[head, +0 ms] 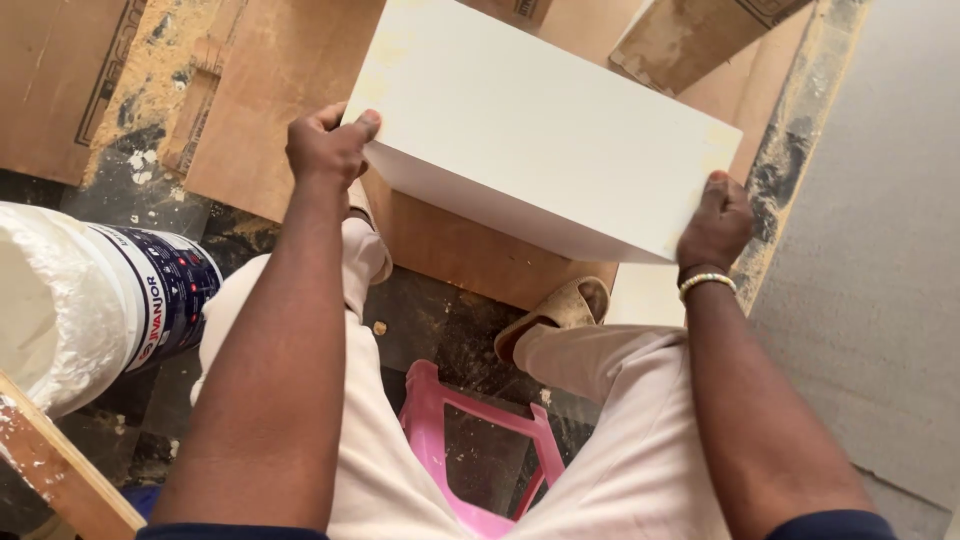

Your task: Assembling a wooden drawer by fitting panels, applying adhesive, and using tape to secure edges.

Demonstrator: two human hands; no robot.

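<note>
A large white board (540, 125) is being held tilted above the brown plywood sheets (280, 100) lying on the floor, in front of the seated person's knees. The left hand (330, 148) is gripping its left corner and the right hand (715, 225) is clasping its right corner, while a white paint bucket (100, 300) is standing at the left and a pink stool (480, 450) is showing between the legs.

White bucket (95, 300), dark-blue label (175, 290), lower left.
</note>
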